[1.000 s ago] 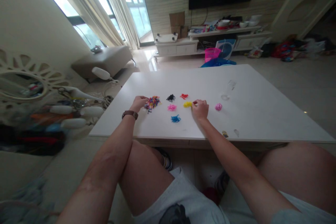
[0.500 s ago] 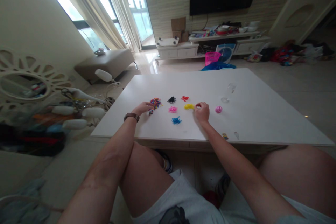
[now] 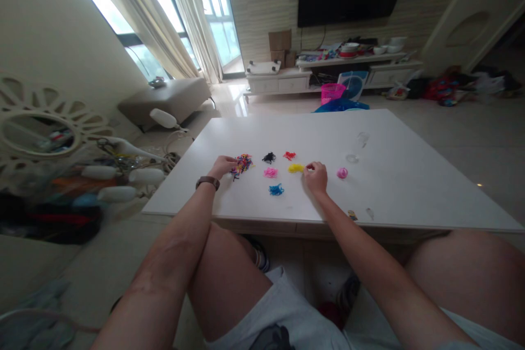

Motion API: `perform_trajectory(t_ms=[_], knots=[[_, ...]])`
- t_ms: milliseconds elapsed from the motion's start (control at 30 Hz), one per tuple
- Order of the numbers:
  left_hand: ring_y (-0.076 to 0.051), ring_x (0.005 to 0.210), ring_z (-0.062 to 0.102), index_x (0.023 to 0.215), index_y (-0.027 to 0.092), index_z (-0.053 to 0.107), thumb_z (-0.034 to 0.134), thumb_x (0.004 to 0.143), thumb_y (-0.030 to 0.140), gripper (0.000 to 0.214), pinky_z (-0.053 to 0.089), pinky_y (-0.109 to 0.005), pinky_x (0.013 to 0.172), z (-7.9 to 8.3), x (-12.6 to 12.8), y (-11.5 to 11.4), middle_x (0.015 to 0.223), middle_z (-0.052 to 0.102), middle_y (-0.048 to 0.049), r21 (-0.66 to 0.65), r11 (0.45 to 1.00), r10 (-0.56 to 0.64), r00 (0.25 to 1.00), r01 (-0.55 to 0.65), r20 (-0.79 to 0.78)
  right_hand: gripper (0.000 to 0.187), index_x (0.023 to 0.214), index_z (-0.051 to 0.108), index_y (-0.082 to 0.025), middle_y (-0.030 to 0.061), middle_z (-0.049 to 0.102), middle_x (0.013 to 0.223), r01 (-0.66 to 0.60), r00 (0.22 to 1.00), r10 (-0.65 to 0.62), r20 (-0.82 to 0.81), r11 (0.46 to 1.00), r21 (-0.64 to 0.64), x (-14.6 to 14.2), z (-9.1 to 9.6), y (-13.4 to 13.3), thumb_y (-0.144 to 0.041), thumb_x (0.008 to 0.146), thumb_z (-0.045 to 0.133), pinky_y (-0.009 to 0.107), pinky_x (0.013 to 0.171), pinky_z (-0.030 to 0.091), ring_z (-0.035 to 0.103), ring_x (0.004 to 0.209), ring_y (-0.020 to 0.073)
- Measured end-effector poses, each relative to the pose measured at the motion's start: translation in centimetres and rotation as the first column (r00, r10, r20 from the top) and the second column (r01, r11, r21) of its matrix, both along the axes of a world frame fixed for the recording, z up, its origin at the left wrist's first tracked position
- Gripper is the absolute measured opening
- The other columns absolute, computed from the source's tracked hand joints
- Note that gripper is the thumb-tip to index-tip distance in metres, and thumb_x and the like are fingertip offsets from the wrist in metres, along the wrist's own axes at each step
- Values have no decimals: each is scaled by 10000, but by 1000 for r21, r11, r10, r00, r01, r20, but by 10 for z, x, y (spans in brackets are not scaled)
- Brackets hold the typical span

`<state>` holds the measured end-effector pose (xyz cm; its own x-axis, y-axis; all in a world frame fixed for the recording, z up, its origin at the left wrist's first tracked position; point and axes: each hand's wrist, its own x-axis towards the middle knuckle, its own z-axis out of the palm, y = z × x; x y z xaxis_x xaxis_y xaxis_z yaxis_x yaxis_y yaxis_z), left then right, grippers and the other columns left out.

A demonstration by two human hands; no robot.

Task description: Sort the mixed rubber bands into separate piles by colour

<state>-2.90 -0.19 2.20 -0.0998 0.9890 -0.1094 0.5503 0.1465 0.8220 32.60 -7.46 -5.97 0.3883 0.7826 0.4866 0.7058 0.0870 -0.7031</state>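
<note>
My left hand, with a dark band on its wrist, rests at the near-left side of a mixed pile of colourful small rubber bands. Its fingers are bent together at the pile's edge; anything between them is too small to make out. My right hand touches the right end of a yellow pile, thumb and fingers pinched, their tips partly hidden. Between the hands lie single-colour piles: black, red, pink and blue.
The white table also bears a pink ball-like bundle, a clear ring-shaped piece, a clear container and a small yellow figure at the near edge. Beyond stands a pink basket.
My left hand has shifted slightly away from me along the mixed pile, whose near edge is now more spread. My right hand stays at the yellow pile.
</note>
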Motion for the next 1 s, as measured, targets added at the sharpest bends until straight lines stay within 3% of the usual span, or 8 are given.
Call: perform_trajectory(t_ms=[133, 267, 400, 667, 867, 1000], knots=[[-178, 651, 613, 706, 124, 780, 821, 541, 265, 220, 461, -280, 623, 1, -2, 0, 610, 699, -64, 73, 987, 137, 989, -140, 51, 76, 709, 559, -225, 57, 620, 807, -8, 1000, 8, 0, 1000, -1, 0, -1, 0, -208, 782, 573, 360, 821, 408, 531, 863, 243], [-168, 634, 633, 694, 119, 734, 838, 497, 247, 257, 503, -281, 636, 1, -1, -1, 616, 693, -61, 76, 990, 106, 976, -122, 192, 76, 707, 555, -225, 55, 623, 805, -12, 1000, 12, 6, 1000, -8, 0, -1, 1, -210, 780, 572, 357, 817, 410, 537, 862, 243], [-181, 673, 682, 786, 118, 711, 848, 479, 239, 358, 547, -301, 681, 3, 2, -5, 694, 727, -69, 74, 997, 0, 943, -26, 333, 71, 709, 558, -227, 53, 627, 805, -18, 1000, 18, 8, 1000, -9, 0, -1, 0, -212, 777, 570, 357, 819, 415, 539, 861, 241], [-222, 804, 723, 879, 103, 741, 841, 600, 294, 352, 575, -328, 753, 13, 24, -12, 848, 777, -118, 67, 978, -209, 949, 199, 236, 67, 750, 567, -229, 58, 640, 834, -90, 995, 88, 36, 994, 62, -4, 5, -5, -221, 816, 557, 384, 846, 444, 545, 878, 251], [-221, 817, 745, 919, 94, 715, 796, 690, 205, 267, 587, -343, 789, 8, 67, -19, 848, 782, -147, 47, 861, -496, 818, 506, 292, 120, 853, 643, -233, 64, 674, 924, -384, 905, 361, 226, 921, 68, -18, 20, -24, -278, 913, 549, 409, 925, 446, 566, 964, 253], [-208, 756, 740, 935, 82, 721, 786, 703, 185, 262, 567, -309, 720, 3, 91, -21, 839, 783, -152, 53, 792, -603, 765, 609, 224, 138, 937, 692, -233, 70, 704, 1023, -538, 817, 502, 284, 841, 62, -22, 26, -32, -293, 933, 567, 429, 974, 448, 581, 1047, 256]])
